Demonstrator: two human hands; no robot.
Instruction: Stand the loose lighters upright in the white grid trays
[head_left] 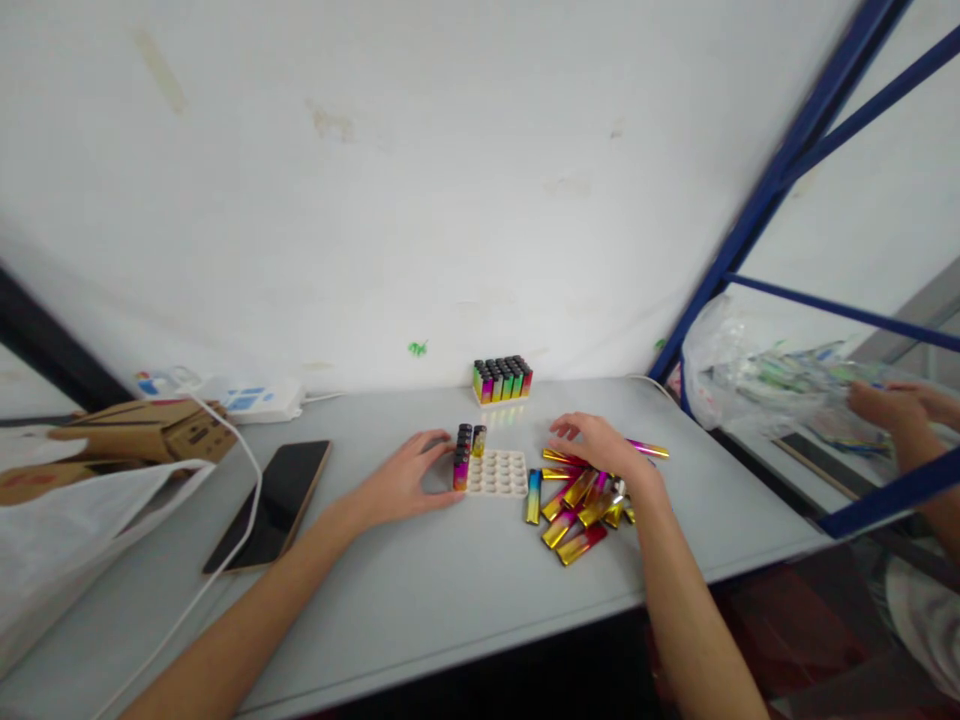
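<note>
My left hand [409,478] spans the left side of a white tray [506,473] with rows of round holes, thumb at the near corner and fingers at the far one. Along the tray's left edge a row of lighters [461,468] stands upright with black tops up, and one gold lighter [479,442] stands beside the row's far end. My right hand [596,443] is over the back of a loose pile of shiny lighters [577,505], its fingers loosely bent and apart, with nothing visible in them. The palm hides part of the pile.
A full tray of upright lighters [502,380] stands by the wall. On the left are a phone [277,500], a white cable [251,510], cardboard boxes [180,430] and a plastic bag [75,530]. Right, past a blue frame [720,270], are another person's hands [892,405] and plastic bags [750,370].
</note>
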